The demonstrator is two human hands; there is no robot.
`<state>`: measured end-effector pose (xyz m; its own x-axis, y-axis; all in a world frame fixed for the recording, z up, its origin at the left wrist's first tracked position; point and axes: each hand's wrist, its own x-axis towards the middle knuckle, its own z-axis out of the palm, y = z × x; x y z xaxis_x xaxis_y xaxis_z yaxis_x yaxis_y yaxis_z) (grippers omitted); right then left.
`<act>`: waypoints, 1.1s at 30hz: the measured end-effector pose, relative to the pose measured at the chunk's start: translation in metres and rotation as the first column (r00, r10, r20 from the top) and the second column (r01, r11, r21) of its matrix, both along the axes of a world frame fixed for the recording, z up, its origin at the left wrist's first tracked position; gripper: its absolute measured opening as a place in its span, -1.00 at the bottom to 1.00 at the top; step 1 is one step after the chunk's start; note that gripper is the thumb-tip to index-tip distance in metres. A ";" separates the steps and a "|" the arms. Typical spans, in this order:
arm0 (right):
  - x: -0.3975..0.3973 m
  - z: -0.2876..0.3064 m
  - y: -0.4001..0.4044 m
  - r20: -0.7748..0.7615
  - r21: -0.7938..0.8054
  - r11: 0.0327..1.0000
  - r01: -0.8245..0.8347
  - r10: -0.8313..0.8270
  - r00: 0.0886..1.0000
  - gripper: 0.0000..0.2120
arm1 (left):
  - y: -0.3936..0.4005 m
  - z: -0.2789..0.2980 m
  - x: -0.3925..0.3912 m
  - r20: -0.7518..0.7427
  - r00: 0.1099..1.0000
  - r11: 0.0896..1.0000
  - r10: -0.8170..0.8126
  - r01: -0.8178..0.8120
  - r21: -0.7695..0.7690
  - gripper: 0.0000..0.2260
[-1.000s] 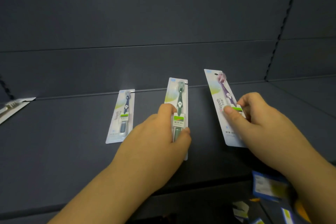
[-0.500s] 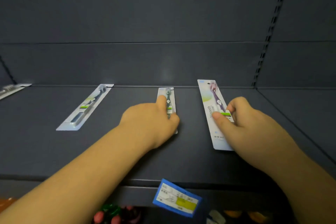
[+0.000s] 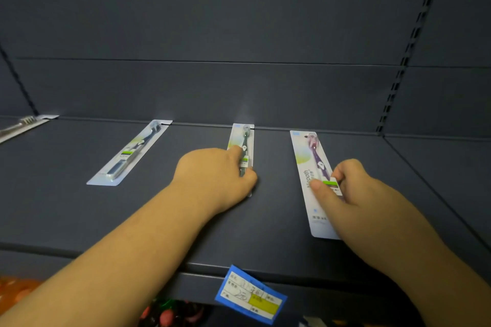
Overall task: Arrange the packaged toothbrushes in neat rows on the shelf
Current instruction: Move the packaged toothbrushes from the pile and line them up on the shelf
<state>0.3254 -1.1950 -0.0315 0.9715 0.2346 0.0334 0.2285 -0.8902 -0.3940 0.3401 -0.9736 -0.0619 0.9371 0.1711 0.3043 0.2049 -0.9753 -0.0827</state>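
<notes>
- Both hands lay on packs: the left hand (image 3: 215, 175) pressed fingers down on the green toothbrush pack (image 3: 243, 146), and the right hand (image 3: 353, 188) pinched the purple toothbrush pack (image 3: 313, 180) at its label.
- Each pack sat far back on the shelf (image 3: 79, 215), the green one touching the back wall.
- Risk, as I judged it: an uneven push could skew the purple pack, already slightly tilted, spoiling the row.
- Shelf was dark, flat and smooth; the blue toothbrush pack (image 3: 130, 156) lay angled at left, and a price tag (image 3: 249, 295) hung at the near edge.

Matt dark-grey shelf (image 3: 79, 210), smooth like painted metal; toothbrush packs (image 3: 305, 167) of glossy card under clear plastic blisters; paper price tag (image 3: 249, 297), blue-edged, on the shelf's front lip.
</notes>
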 end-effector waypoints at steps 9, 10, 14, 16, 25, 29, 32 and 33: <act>-0.003 0.001 -0.006 -0.009 0.019 0.999 0.037 -0.037 0.999 -0.74 | -0.001 -0.002 0.002 0.020 0.998 0.999 -0.055 0.055 -0.001 -0.62; -0.003 0.001 -0.007 -0.010 0.029 0.999 0.042 -0.042 0.999 -0.74 | -0.002 -0.002 0.002 0.017 0.998 0.998 -0.056 0.056 -0.003 -0.62; 0.000 0.000 -0.015 -0.003 0.054 0.996 0.072 -0.072 0.997 -0.73 | 0.000 -0.002 0.001 0.011 0.998 0.997 -0.056 0.056 -0.043 -0.60; 0.003 -0.001 -0.018 0.022 0.064 0.995 0.081 -0.082 0.996 -0.73 | 0.000 -0.001 0.001 0.008 0.999 0.997 -0.053 0.054 -0.049 -0.56; 0.000 -0.004 -0.017 0.011 0.024 0.998 0.060 -0.060 0.998 -0.72 | -0.005 -0.001 0.002 0.010 0.999 0.996 -0.043 0.044 -0.081 -0.70; 0.001 -0.001 -0.006 0.055 0.020 1.000 0.017 -0.018 0.998 -0.71 | -0.004 0.002 -0.003 0.018 0.999 0.991 -0.038 0.040 -0.125 -0.70; 0.002 0.002 0.007 0.104 -0.003 1.000 -0.022 0.022 0.994 -0.70 | 0.003 0.009 -0.011 -0.022 1.000 0.975 0.001 -0.006 -0.221 -0.71; 0.002 0.002 0.011 0.117 -0.015 0.999 -0.036 0.038 0.992 -0.70 | 0.006 0.011 -0.015 -0.035 0.999 0.969 0.011 -0.019 -0.245 -0.72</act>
